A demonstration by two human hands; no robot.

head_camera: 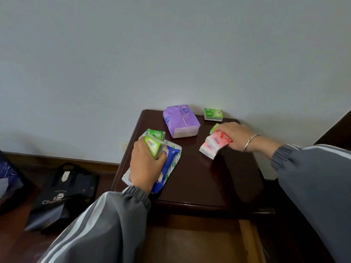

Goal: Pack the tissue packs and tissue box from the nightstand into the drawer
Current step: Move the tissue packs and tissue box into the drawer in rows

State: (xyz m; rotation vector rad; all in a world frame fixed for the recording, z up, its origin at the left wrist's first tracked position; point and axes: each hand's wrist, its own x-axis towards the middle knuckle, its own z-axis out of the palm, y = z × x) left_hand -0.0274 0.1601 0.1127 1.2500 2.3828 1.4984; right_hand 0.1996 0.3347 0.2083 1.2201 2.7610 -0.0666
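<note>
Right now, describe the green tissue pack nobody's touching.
On the dark wooden nightstand, look to the back right corner by the wall. Right of the large purple tissue pack lies a small green tissue pack. Unlike the other green packs, it lies alone.

4 green pks (213, 114), 2+ pink pks (209, 149), 1 purple pk (180, 120), 1 blue pk (171, 162), 1 bag (64, 198)

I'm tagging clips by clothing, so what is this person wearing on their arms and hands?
The left sleeve and right sleeve are grey jacket sleeves with white lengthwise stripes and gathered elastic cuffs. The left hand and right hand wear no gloves. A thin silver bangle circles the right wrist.
</note>
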